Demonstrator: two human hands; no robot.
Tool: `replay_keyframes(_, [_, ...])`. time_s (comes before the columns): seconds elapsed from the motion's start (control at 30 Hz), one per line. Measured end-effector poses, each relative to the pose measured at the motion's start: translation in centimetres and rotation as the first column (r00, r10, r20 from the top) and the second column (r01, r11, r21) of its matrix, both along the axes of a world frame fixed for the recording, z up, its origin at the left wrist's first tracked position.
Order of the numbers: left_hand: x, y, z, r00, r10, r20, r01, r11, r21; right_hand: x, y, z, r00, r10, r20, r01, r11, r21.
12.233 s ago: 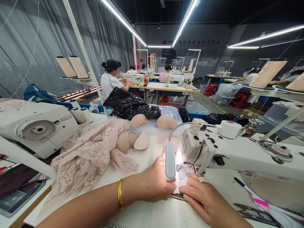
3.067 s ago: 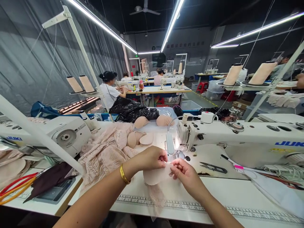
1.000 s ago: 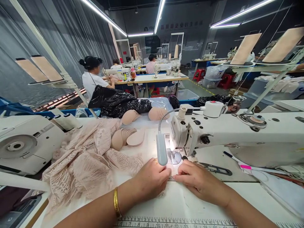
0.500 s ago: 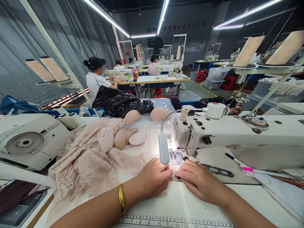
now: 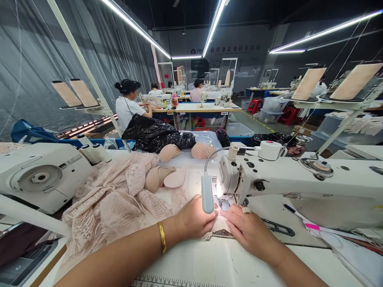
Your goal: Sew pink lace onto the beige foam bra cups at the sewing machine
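My left hand (image 5: 195,220), with a gold bangle on the wrist, is closed with its fingers curled on pale pink lace fabric (image 5: 112,211) in front of the sewing machine (image 5: 278,171). The fabric's bulk lies heaped to the left. My right hand (image 5: 251,231) has its fingertips pinched together on the pale fabric's edge, close to the presser foot. The foot and needle are partly hidden behind the lamp head (image 5: 207,193) and my fingers. Beige foam bra cups (image 5: 175,178) lie stacked beyond my left hand.
Thread snips (image 5: 278,227) and a pink-banded pen (image 5: 312,227) lie under the machine arm. A measuring tape (image 5: 167,281) runs along the front edge. More cups (image 5: 203,150) and black plastic bags (image 5: 158,133) stand behind. A co-worker (image 5: 128,105) sits at another machine.
The view has tilted up slightly. My hands stay beside the presser foot; the right hand has shifted a little and its fingers are slightly more spread from the table edge.
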State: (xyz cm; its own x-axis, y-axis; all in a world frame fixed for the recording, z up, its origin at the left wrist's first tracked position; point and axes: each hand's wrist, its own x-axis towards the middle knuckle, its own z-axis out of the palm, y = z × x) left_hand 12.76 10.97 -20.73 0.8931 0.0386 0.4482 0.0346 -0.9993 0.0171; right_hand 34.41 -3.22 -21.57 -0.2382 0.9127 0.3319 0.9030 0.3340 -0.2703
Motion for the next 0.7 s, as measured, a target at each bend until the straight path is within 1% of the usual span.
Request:
replay_keyframes(0.1, [0.5,0.8,0.2,0.999,-0.022,0.037,0.023,0.999,-0.027,0.0,0.3,-0.2,0.999,-0.04,0.022,0.039,0.999,0.029])
replay_keyframes(0.2, [0.7,1.2,0.5,0.999,-0.03,0.033,0.031,0.998,-0.055,-0.1,0.3,-0.2,0.998,-0.059,0.034,0.057,0.997,0.046])
replay_keyframes(0.4, [0.7,1.5,0.8,0.997,-0.07,0.044,0.074,0.99,-0.121,-0.2,0.0,-0.4,0.997,-0.016,0.081,0.007,0.995,0.104])
replay_keyframes(0.57, [0.9,2.1,1.0,0.998,-0.053,-0.027,0.05,0.991,-0.126,-0.3,0.1,-0.4,0.997,-0.019,0.077,0.01,0.993,0.116])
replay_keyframes(0.7, [1.1,2.2,1.7,0.997,0.007,-0.079,-0.018,0.99,-0.139,-0.4,0.1,-0.2,0.998,-0.018,0.057,0.011,0.993,0.119])
